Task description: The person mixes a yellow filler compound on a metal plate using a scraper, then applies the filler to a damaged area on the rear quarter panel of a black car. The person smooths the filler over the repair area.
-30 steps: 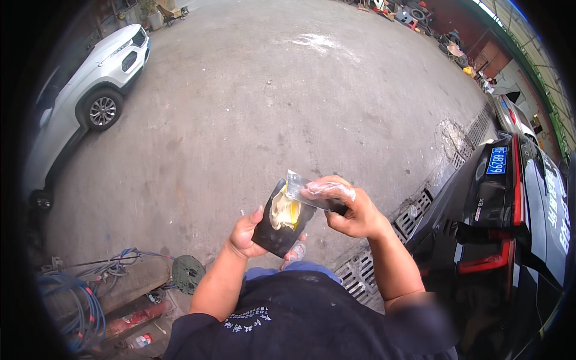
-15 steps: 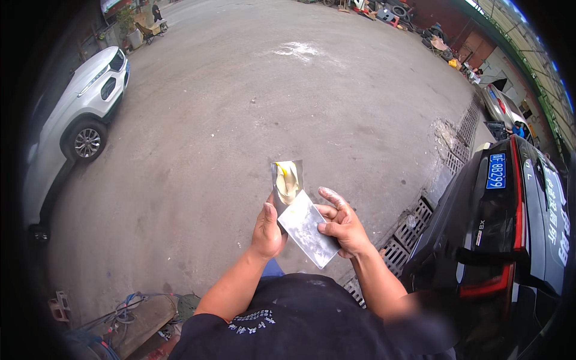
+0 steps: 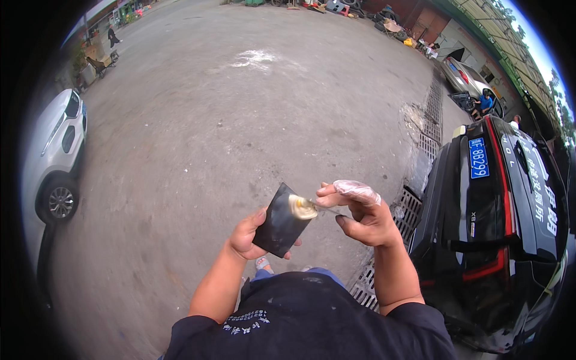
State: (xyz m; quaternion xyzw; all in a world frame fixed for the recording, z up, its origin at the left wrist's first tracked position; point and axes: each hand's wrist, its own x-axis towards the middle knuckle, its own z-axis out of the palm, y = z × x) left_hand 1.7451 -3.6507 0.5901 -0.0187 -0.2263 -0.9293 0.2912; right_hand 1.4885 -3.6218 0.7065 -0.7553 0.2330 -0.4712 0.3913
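Your left hand (image 3: pixel 247 235) grips a black flat board (image 3: pixel 281 221) from below, held tilted in front of your chest, with a blob of pale yellow putty (image 3: pixel 302 207) on its upper corner. Your right hand (image 3: pixel 359 213) pinches a thin blade (image 3: pixel 321 207) whose tip touches the putty; crumpled clear plastic film (image 3: pixel 357 191) lies over its fingers. Below you is a bare concrete yard (image 3: pixel 240 120). A black car's rear (image 3: pixel 504 216) stands just to your right beside a drain grate (image 3: pixel 408 210), and a white car (image 3: pixel 57 156) is parked well apart on your left.
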